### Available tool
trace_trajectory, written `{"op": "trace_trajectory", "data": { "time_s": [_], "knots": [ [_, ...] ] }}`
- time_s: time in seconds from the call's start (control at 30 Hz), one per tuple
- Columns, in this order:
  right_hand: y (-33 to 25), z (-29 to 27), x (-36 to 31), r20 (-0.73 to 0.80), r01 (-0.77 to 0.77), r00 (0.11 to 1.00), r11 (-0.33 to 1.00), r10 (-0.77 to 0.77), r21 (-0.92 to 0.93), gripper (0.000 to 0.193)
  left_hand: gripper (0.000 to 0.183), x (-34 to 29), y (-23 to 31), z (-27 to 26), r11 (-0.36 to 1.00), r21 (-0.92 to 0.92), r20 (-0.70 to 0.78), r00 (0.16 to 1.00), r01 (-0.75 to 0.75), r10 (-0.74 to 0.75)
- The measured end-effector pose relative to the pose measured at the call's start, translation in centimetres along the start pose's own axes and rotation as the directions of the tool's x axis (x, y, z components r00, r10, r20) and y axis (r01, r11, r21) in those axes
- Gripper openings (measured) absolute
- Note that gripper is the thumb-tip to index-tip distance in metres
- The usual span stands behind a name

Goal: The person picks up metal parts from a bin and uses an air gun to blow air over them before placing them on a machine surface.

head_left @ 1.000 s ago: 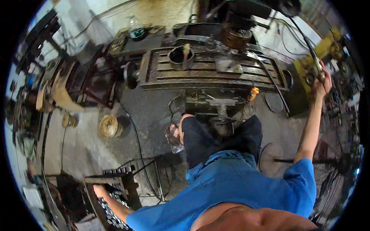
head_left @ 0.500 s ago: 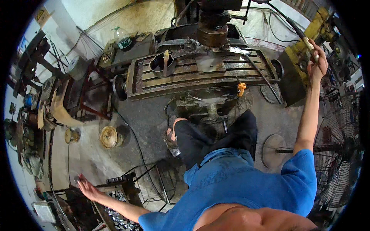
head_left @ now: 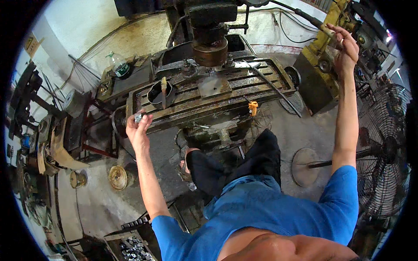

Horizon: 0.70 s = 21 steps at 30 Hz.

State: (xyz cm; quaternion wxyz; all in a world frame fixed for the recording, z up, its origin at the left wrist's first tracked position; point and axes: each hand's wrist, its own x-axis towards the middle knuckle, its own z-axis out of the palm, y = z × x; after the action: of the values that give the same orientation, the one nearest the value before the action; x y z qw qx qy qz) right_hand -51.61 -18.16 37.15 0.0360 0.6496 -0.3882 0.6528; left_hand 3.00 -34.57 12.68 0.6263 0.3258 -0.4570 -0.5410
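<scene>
My left hand is closed, pinching a small shiny metal piece between thumb and fingers. It is by the left end of the slotted machine table. Up at the right, my right hand grips the end of a long lever that runs to the machine head. Below that head is a round brownish spindle. Under the spindle a flat metal plate lies on the table. Left of the plate stands a dark pot with a brush in it.
A long metal bar lies across the table's right end. An orange tool is at its front edge. A fan stands at the right. A box of small metal pieces sits low at the left, a round tin beyond it.
My left hand has swung from low at the left up to the table's left end, the metal piece now plainly in its fingers. My right hand stays at the lever. The view has shifted slightly.
</scene>
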Motion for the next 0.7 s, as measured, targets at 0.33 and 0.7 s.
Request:
{"op": "trace_trajectory", "data": {
  "time_s": [0.33,0.7],
  "knots": [
    [-2.8,0.3,9.5,0.031,0.101,0.995,0.995,-0.100,-0.026,0.035,0.023,0.2,-2.4,-0.4,0.972,0.019,0.075,0.970,0.232,-0.233],
    [14.0,10.4,-32.4,0.227,-0.906,0.351,0.391,0.909,-0.164,0.045,0.018,-4.0,-0.8,-5.8,0.931,-0.164,-0.057,0.939,0.326,-0.339]
  ]
}}
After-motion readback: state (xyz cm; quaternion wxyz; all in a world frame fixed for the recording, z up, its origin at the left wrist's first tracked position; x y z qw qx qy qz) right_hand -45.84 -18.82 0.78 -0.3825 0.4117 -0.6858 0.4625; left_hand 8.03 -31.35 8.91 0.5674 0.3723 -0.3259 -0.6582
